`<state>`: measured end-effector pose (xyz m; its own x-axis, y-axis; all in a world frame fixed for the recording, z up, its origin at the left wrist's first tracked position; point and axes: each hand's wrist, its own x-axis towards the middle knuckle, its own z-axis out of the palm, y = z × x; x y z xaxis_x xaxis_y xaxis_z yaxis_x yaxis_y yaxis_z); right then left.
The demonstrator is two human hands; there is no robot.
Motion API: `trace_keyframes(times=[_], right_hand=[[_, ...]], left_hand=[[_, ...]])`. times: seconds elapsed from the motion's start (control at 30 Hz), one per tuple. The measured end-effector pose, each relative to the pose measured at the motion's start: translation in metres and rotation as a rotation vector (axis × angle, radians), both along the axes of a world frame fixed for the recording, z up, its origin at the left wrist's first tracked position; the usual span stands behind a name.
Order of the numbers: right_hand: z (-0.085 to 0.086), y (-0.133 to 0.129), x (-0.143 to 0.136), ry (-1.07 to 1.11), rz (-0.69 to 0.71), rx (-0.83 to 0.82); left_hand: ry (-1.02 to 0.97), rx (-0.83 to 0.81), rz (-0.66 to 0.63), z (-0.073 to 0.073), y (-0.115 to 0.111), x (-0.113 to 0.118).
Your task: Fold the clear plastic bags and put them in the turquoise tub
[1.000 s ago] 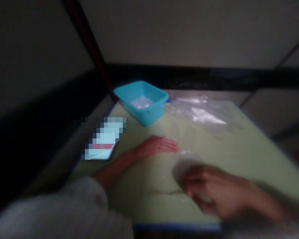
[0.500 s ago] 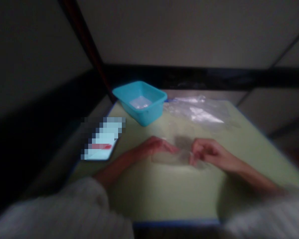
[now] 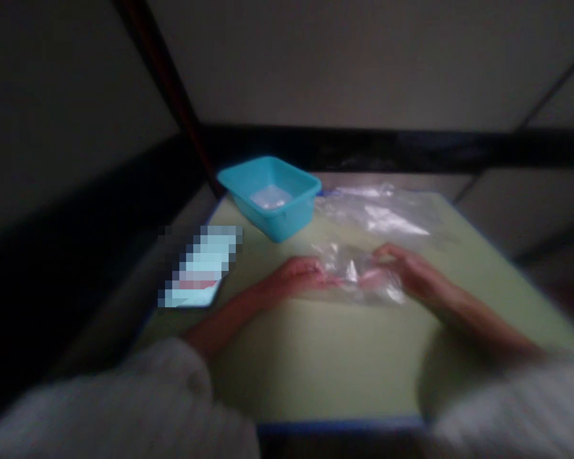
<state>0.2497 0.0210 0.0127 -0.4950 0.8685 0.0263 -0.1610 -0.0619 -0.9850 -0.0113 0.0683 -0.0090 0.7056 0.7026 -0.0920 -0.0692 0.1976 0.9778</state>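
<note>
A clear plastic bag (image 3: pixel 351 271) is stretched between my two hands, low over the middle of the table. My left hand (image 3: pixel 301 274) grips its left side, with the fingers pointing right. At the other side my right hand (image 3: pixel 402 271) has hold of the bag, its thumb raised at the top edge. The right fingers show through the film; whether they are inside or behind it I cannot tell. Both hands are somewhat blurred.
On the pale green table (image 3: pixel 344 376) with a blue edge, a turquoise plastic basket (image 3: pixel 291 220) stands at the back left with something whitish inside. Right of it lies a heap of clear plastic bags (image 3: pixel 387 217). A phone-like lit screen (image 3: pixel 201 274), partly pixelated, is at the left edge.
The bag has opened out and lifted between my hands, catching more light. My right hand has turned, its fingers now reaching left across the bag. My left hand has barely moved.
</note>
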Motion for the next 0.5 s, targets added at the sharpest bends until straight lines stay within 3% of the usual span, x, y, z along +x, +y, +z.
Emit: trace_keyframes(times=[0.1, 0.27, 0.5], right_hand=[[0.0025, 0.0002, 0.0019, -0.011, 0.039, 0.004], [0.0054, 0.0008, 0.0012, -0.104, 0.059, 0.063], [-0.0004, 0.0041, -0.0053, -0.117, -0.110, 0.109]], left_hand=[[-0.062, -0.110, 0.062, -0.0016, 0.0001, 0.0023], [-0.151, -0.213, -0.001, -0.0009, 0.0024, 0.0025], [-0.120, -0.208, 0.064, 0.0046, 0.0044, 0.0014]])
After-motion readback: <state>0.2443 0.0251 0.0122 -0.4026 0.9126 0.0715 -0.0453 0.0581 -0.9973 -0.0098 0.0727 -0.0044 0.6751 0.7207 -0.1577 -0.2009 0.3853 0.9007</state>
